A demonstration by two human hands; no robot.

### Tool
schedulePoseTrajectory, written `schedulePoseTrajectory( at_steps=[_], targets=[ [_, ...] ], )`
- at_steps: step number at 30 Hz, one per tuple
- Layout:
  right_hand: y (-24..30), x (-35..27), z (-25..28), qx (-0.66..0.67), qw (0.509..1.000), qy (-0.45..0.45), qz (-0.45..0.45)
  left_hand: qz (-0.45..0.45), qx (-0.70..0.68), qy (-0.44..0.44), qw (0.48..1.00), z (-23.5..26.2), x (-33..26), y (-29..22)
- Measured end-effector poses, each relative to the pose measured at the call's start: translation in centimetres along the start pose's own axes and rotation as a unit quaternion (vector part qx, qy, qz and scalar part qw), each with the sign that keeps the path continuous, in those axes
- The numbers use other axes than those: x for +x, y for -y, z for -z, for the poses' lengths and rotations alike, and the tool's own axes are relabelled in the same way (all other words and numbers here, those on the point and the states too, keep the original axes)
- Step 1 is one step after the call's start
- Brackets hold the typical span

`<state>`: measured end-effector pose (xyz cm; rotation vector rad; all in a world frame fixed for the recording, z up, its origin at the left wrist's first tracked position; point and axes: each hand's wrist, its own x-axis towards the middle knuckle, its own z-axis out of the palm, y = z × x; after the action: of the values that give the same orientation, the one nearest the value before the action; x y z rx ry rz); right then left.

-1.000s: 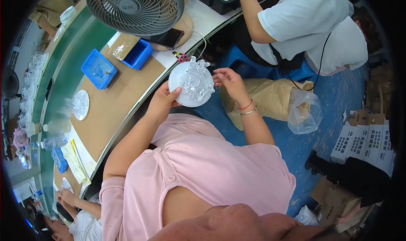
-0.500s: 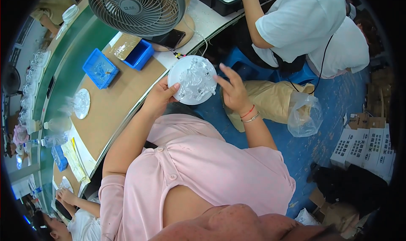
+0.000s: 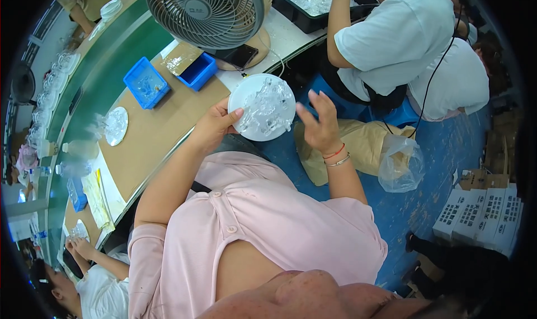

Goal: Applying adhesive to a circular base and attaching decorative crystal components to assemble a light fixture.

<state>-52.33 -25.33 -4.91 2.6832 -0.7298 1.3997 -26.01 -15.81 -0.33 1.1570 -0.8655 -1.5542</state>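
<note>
My left hand [image 3: 215, 126] grips the left edge of a round white plate [image 3: 239, 92], its thumb over the rim. Heaped on that plate are clear, shiny plastic pieces [image 3: 268, 109], too tangled to tell their exact kind. Just right of the plate my right hand [image 3: 321, 123] is raised with its fingers apart and nothing visible in them. A red string and a bangle circle that wrist. The plate is held over my lap, off the table's edge.
On the brown-covered table [image 3: 168, 123] stand two blue bins [image 3: 146, 83], a fan [image 3: 204, 14], a phone [image 3: 241, 56] and another plate of clear pieces [image 3: 116, 126]. A green conveyor [image 3: 128, 45] runs behind. Right lie a brown sack [image 3: 347, 151] and white cartons [image 3: 475, 215]; co-workers sit on both sides.
My right hand's fingers have drawn away from the plate's right edge. The left hand keeps its hold on the plate. The whole view has shifted slightly.
</note>
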Motion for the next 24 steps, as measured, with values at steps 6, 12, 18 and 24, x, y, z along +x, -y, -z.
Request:
schedulePoseTrajectory(
  at_steps=[6,12,18,24],
  targets=[
    [1.6,3.5,1.0,-0.065,0.991,0.089,0.081,-0.019,0.057,-0.011,0.998,0.4,-0.2,0.2],
    [1.6,4.6,1.3,-0.046,0.988,0.113,0.091,0.008,0.079,-0.025,0.997,-0.5,-0.6,-1.2],
    [2.2,3.4,-0.2,0.128,0.972,0.192,-0.03,0.034,0.115,-0.008,0.993,-1.0,-0.4,-2.3],
    [1.1,2.9,-1.2,0.19,0.969,0.158,-0.017,0.009,0.19,-0.041,0.981,-1.9,-0.8,-2.8]
  ],
)
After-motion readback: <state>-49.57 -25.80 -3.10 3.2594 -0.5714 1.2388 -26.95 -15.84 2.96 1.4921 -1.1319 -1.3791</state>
